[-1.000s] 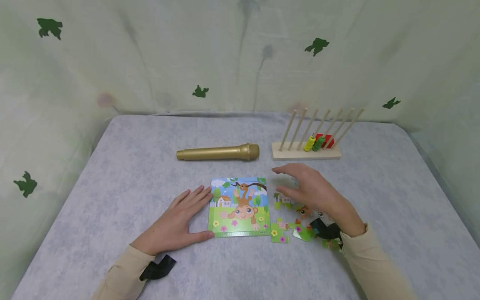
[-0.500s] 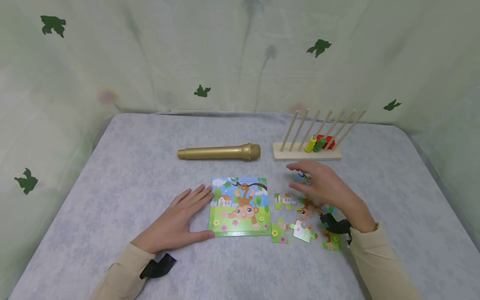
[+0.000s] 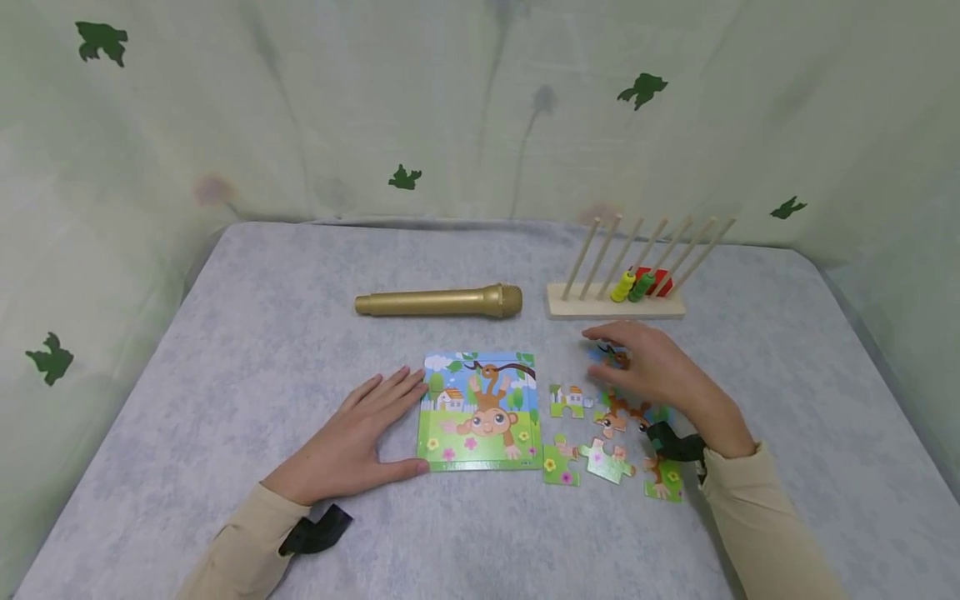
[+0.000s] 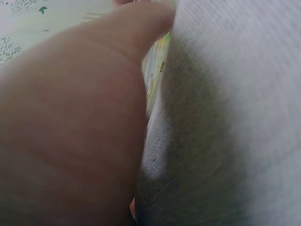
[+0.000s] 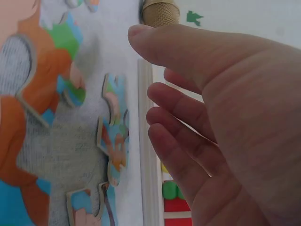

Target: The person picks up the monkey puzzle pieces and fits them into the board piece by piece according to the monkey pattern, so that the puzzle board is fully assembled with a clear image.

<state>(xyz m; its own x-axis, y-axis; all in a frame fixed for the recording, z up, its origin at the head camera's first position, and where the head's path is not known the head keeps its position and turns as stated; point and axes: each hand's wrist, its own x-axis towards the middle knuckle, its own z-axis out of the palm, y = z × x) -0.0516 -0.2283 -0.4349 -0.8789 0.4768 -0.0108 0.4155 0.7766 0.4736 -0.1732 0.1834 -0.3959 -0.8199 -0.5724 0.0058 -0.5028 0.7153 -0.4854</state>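
A square monkey puzzle board (image 3: 480, 412) lies flat near the middle of the table. My left hand (image 3: 356, 446) rests at its left side, fingers straight and spread, fingertips and thumb at the board's edge. Loose jigsaw pieces lie to the right: a house piece (image 3: 567, 400), a flower piece (image 3: 560, 464), a pink-flower piece (image 3: 604, 461) and several others. Above the upper pieces hovers my right hand (image 3: 663, 367), thumb and fingers apart. Nothing shows between its fingers (image 5: 171, 96) in the right wrist view. Part of a branch piece (image 3: 613, 357) is hidden beneath it.
A gold microphone (image 3: 438, 302) lies behind the board. Back right stands a wooden peg rack (image 3: 615, 310) with yellow beads (image 3: 622, 287), green beads (image 3: 642, 287) and red pieces (image 3: 660, 282). A pale curtain (image 3: 465, 100) with green bird shapes hangs behind the table (image 3: 247, 333).
My right hand has moved right, away from the board, uncovering the house piece and the lower pieces; it barely moved in the last half second. The left hand has stayed at the board's edge.
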